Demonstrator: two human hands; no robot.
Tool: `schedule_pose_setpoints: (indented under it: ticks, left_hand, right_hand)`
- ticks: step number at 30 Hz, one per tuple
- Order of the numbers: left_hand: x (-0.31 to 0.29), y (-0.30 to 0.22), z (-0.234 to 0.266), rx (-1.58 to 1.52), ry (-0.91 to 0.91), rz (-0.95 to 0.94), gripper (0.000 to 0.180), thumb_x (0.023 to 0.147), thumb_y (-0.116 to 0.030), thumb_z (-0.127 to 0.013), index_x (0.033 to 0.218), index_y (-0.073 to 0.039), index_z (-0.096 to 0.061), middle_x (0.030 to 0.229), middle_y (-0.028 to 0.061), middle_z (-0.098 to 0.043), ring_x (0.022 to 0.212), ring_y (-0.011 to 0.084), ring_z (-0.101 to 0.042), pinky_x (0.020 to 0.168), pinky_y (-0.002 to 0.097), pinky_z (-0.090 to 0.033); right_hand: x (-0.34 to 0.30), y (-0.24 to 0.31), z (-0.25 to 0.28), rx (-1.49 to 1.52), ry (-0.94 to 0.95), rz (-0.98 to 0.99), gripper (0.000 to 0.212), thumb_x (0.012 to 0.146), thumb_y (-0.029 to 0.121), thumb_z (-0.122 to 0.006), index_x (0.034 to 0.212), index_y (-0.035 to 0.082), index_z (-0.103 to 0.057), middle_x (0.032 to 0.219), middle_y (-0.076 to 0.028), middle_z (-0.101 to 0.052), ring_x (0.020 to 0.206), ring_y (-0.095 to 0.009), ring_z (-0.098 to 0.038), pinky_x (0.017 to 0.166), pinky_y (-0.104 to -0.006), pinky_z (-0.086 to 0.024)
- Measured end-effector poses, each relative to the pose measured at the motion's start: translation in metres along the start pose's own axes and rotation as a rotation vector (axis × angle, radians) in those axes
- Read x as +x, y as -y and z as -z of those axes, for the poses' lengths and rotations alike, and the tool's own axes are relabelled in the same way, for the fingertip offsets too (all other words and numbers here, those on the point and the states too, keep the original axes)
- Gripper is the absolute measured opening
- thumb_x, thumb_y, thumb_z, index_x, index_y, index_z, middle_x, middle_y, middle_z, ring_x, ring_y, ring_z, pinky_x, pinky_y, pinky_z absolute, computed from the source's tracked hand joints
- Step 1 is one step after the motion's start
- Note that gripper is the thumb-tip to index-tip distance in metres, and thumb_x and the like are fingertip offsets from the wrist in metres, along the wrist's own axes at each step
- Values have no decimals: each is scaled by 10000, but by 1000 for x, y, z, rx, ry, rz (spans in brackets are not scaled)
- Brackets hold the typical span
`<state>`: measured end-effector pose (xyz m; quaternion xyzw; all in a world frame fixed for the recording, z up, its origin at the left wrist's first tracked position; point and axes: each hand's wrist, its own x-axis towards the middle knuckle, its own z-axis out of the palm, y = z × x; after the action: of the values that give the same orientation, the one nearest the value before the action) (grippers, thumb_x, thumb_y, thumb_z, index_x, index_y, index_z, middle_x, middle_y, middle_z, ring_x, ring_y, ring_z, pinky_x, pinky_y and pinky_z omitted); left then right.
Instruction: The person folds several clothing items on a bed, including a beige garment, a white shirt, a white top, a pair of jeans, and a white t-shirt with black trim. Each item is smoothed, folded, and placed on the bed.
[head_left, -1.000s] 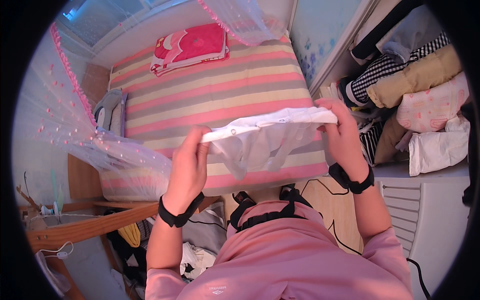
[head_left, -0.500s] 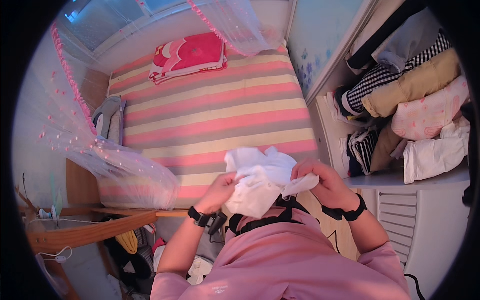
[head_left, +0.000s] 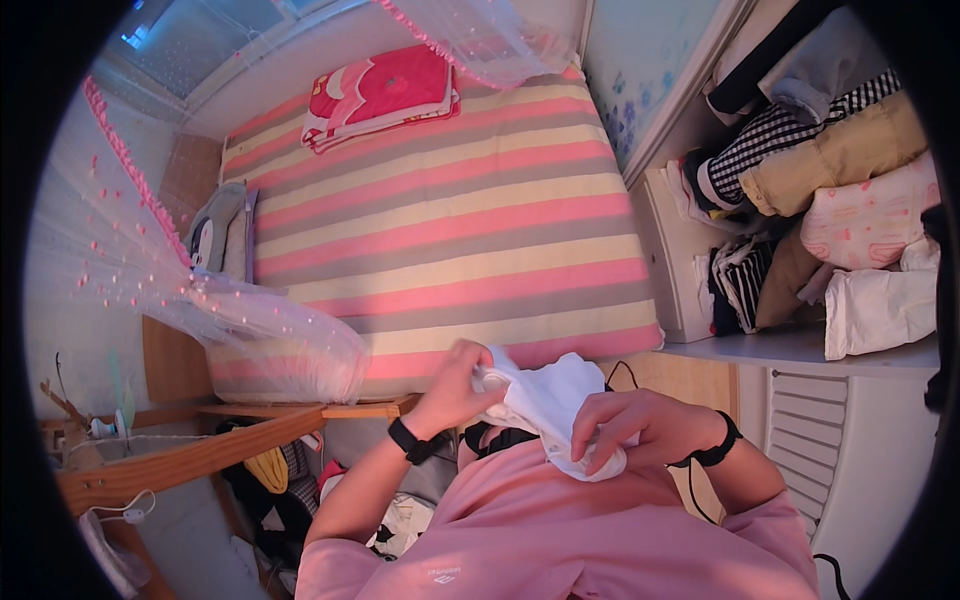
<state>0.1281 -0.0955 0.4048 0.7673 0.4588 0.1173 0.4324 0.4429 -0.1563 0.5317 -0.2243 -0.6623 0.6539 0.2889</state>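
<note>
Pinching white cloth [head_left: 553, 392] | left hand [head_left: 455, 392], right hand [head_left: 645, 425] | near edge of striped bed [head_left: 440, 230]

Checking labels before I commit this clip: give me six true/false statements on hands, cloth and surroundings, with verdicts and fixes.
1. The left hand and right hand both hold the white cloth. True.
2. A folded pink-red blanket lies on the striped bed. True.
3. The white cloth lies spread flat on the striped bed. False: it is bunched in the hands, close in front of the person's body.
4. The right wrist is bare. False: it wears a black band.
5. A checked garment is in the open cupboard on the right. True.
6. The person's top is blue. False: the top is pink.
</note>
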Motion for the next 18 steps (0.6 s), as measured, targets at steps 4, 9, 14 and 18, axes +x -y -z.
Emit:
schedule_pose_setpoints:
  ticks: [4, 9, 14, 18]
  left_hand:
    - [-1, 11, -29, -39, 168, 70, 257, 810, -141, -752, 958, -19, -579, 960, 166, -619, 846, 286, -622, 744, 369, -505]
    - [14, 5, -15, -142, 186, 60, 243, 941, -193, -656, 1025, 32, -690, 933, 208, -713, 809, 357, -671, 718, 432, -523]
    - [16, -31, 54, -199, -362, 92, 300, 1081, -235, -549, 1076, 24, -700, 868, 74, -716, 813, 163, -657, 753, 325, -516]
    - [26, -66, 86, -727, -433, -7, 338, 1110, -296, -522, 1098, 3, -678, 966, 30, -710, 868, 115, -645, 777, 290, -519]
  right_hand:
    - [8, -2, 0, -50, -6, 61, 300, 783, -81, -721, 998, 118, -786, 1059, -10, -704, 1007, -221, -644, 845, -338, -515]
    - [8, 3, 10, -152, -60, 40, 289, 762, -58, -735, 1001, 101, -772, 1015, -31, -714, 961, -242, -652, 810, -348, -515]
    - [7, 8, 27, -493, -387, -174, 281, 761, 22, -755, 1036, 78, -733, 933, -121, -701, 874, -316, -679, 739, -391, -516]
    - [11, 13, 33, -804, -257, -227, 251, 786, 77, -747, 1037, 74, -732, 858, -142, -699, 839, -359, -673, 707, -429, -508]
